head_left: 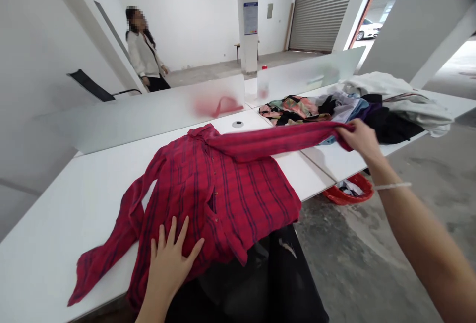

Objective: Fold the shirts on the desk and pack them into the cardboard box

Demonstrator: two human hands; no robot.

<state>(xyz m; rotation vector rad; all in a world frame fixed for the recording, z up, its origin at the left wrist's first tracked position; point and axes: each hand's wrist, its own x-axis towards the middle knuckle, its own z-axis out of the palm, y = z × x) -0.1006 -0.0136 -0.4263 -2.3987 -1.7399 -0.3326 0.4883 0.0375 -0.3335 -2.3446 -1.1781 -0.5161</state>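
Observation:
A red plaid shirt (193,179) with dark stripes lies front up on the white table (48,243), its lower hem hanging over the near edge. My left hand (173,256) rests flat on the lower front, fingers spread. Off to the right, my right hand (359,139) grips the cuff of one sleeve and holds it stretched out sideways, lifted off the tabletop. The other sleeve trails loosely toward the table's near left. Buttons run down the middle of the shirt, and part of the front gapes near the bottom.
A heap of mixed clothes (372,102) covers the table's right part. Frosted dividers (159,107) stand along the back. Below the right edge sits a red bin (349,189) with cloth inside. A person (145,55) stands beyond the divider, near a black chair (91,85).

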